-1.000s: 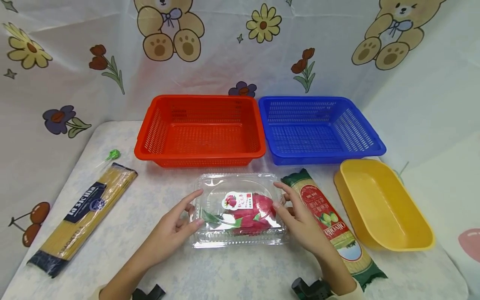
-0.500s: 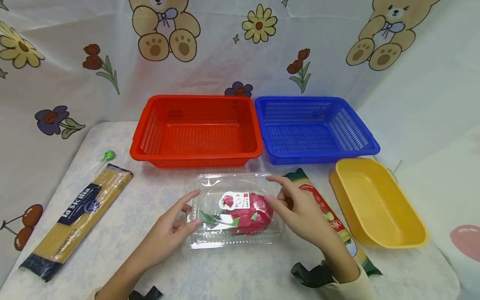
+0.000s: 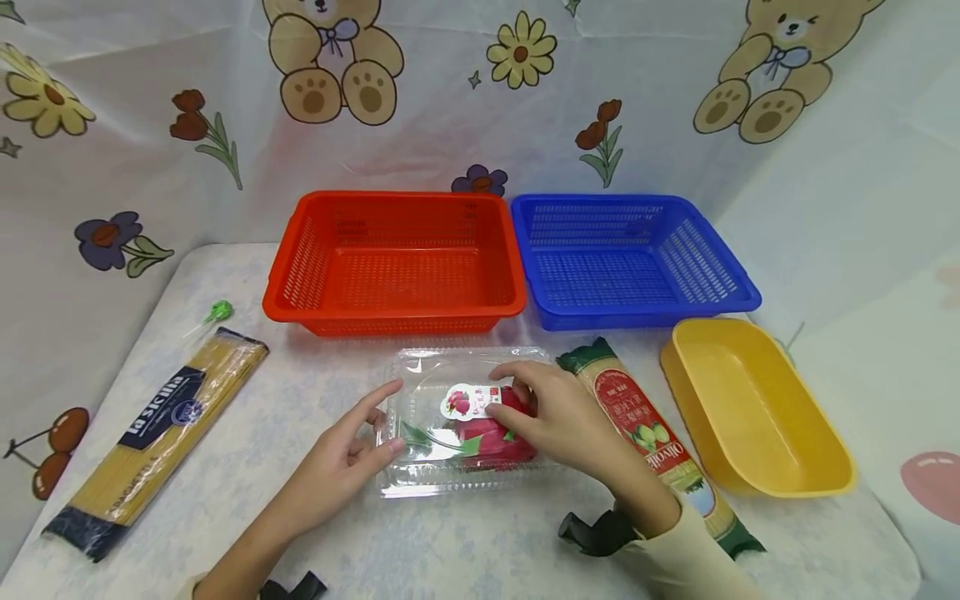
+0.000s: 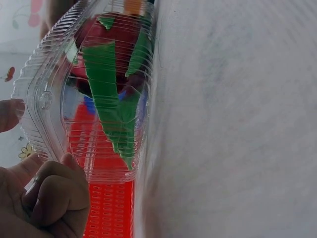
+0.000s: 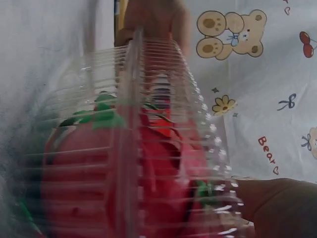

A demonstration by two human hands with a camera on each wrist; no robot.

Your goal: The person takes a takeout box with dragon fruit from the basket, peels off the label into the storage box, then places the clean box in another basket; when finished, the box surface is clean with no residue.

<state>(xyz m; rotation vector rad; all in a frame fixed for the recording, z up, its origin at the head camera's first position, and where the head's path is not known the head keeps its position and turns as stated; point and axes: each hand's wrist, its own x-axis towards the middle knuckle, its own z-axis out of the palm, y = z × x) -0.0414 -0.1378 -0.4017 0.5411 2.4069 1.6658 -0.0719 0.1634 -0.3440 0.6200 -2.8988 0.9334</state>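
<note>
A clear plastic clamshell box (image 3: 420, 481) lies mid-table with a red-pink dragon fruit (image 3: 487, 446) with green tips inside. A white label (image 3: 454, 402) sits on its lid. My left hand (image 3: 341, 462) holds the box's left side, thumb and index finger at the lid's edge; in the left wrist view the other fingers curl against the ribbed side. Over the lid's right half lies my right hand (image 3: 558, 417), thumb and index finger spread at the label, hiding part of the fruit. The right wrist view, blurred, shows the box's right side close up.
Behind the box stand a red basket (image 3: 393, 321) and a blue basket (image 3: 652, 319). A yellow tub (image 3: 757, 408) is at the right, beside a green-ended pasta pack (image 3: 645, 417). Another pasta pack (image 3: 161, 442) with dark ends lies left, near a green-wrapped lollipop (image 3: 219, 311).
My right hand has left the box's right edge and moved left over the lid to the label. My left hand stays at the left side, and the box lies where it was.
</note>
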